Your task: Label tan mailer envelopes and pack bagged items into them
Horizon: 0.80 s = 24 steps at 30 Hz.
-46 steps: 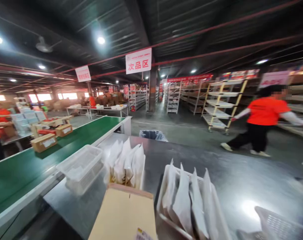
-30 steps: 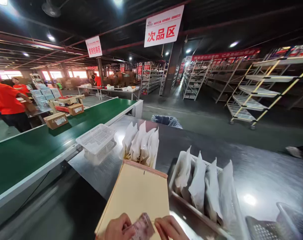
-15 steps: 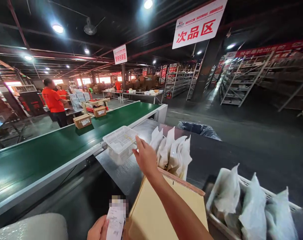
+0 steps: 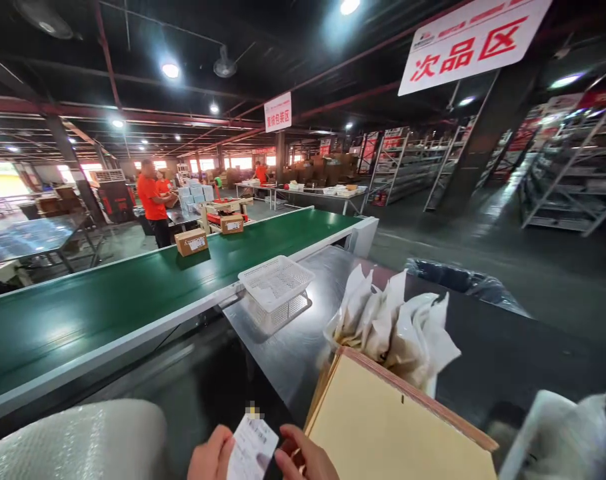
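My left hand (image 4: 211, 455) is closed on a printed white paper slip (image 4: 253, 448) at the bottom of the view. Just right of the slip is my right hand (image 4: 307, 455), its fingers bent and parted from the thumb, with nothing visible in them. Beside it lie large flat yellowish cardboard sheets (image 4: 397, 420) with a brown edge. Behind these, white pouches (image 4: 413, 327) stand upright in a row. A white perforated basket (image 4: 276, 280) rests on the metal tabletop (image 4: 263, 340), close to the conveyor.
A green conveyor belt (image 4: 117, 280) runs along the left, carrying cardboard boxes (image 4: 191, 242). Bubble wrap (image 4: 77, 443) bulges at the lower left. Another white basket (image 4: 527, 427) with pouches is at the lower right. A lined bin (image 4: 463, 280) stands beyond the table; people in orange work farther off.
My right hand has drawn back from the white basket to beside the paper slip. My left hand still holds the slip, now tilted. The view has turned left.
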Tool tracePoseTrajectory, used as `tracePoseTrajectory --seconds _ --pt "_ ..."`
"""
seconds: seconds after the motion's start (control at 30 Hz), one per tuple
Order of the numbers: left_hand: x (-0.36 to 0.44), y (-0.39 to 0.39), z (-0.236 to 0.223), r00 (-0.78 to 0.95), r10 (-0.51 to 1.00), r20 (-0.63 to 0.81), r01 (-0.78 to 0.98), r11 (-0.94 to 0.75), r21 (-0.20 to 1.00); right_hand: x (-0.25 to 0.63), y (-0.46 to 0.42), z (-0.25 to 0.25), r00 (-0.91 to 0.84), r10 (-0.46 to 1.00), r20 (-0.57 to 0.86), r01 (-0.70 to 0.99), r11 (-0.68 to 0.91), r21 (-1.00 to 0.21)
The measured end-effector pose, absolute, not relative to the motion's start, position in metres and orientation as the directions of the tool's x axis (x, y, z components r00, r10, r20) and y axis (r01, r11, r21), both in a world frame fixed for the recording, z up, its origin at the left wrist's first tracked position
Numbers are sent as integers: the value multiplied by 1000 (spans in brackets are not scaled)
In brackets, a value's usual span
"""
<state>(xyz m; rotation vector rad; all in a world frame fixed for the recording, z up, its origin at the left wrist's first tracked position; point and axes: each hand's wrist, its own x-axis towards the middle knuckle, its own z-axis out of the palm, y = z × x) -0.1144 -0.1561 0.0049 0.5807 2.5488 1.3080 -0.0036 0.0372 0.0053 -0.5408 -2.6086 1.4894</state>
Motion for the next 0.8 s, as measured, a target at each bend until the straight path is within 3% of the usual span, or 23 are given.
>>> tracePoseTrajectory --seconds 0.17,0.37,0.53,0.8 --pt "-100 -139 28 -851 524 33 296 427 854 -16 25 19 -861 480 -167 312 241 -919" --pt "-87 -146 52 -896 442 32 227 396 890 -21 12 30 -837 482 -260 243 -99 -965" --pt "-88 -155 73 -898 438 -32 171 416 893 -28 7 17 -871 437 -225 175 -153 -973" --pt "-89 -152 78 -869 464 -175 -28 307 951 -31 2 22 -910 384 -154 76 -210 -975"
